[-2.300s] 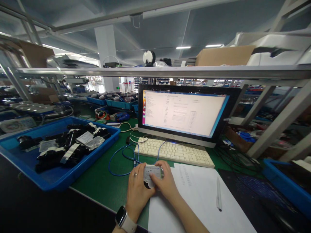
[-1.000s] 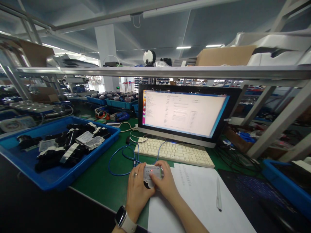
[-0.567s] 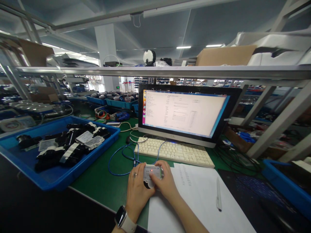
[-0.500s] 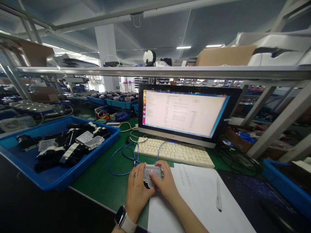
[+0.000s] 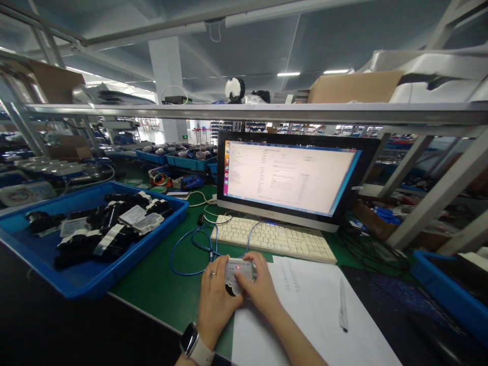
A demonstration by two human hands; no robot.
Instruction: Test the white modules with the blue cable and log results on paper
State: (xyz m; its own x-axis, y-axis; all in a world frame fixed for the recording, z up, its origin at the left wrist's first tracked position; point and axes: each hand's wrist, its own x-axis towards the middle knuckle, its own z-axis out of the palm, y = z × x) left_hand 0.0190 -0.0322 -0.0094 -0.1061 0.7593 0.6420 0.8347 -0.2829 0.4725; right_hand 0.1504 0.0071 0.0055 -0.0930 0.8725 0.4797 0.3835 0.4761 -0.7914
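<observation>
Left hand (image 5: 216, 290) and right hand (image 5: 264, 288) were closed around a red-lit module (image 5: 231, 275) over the bench (image 5: 152, 284), before the keyboard (image 5: 272, 239), apparently at a thumb-press step; next move likely called for steady grip

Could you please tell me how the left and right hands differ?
The left hand wears a ring and wristwatch; the right hand shows neither. The left hand grips the pale device's left side; the right hand, its right side, thumb on its face. Both hold it.
</observation>
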